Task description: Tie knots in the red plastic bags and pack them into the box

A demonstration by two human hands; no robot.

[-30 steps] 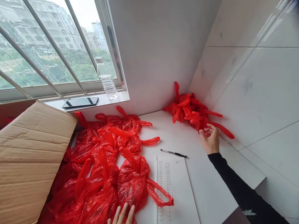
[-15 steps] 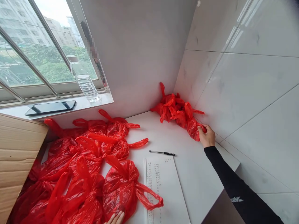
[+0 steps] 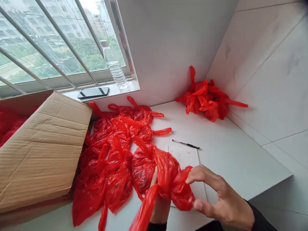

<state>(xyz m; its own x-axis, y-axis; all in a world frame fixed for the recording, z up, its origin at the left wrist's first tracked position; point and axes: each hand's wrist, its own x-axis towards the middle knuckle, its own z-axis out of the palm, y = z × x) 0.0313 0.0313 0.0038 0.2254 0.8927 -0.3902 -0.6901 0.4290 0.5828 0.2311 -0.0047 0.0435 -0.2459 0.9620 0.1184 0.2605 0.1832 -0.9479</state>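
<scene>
A knotted red plastic bag (image 3: 168,170) is held up above the sheet of paper (image 3: 190,155) at the front of the table. My left hand (image 3: 160,205) grips it from below and behind; most of the fingers are hidden by the plastic. To its right is my right hand (image 3: 223,195), thumb and fingers spread apart, the fingertips at the bag's right edge. Whether they touch the plastic I cannot tell. Several more tied red bags (image 3: 119,176) lie to the left of my left hand. A black pen (image 3: 185,144) rests just beyond the paper.
A cardboard box (image 3: 45,147) with red bags inside stands at the left. Another heap of red bags (image 3: 204,99) sits in the far corner against the walls. On the windowsill are a phone (image 3: 93,92) and a water bottle (image 3: 116,70). The white table (image 3: 231,154) ends at the right.
My right hand has come back from the corner heap to the front, and one bag has left that heap. My left hand has risen with a bag in it. The view has shifted left.
</scene>
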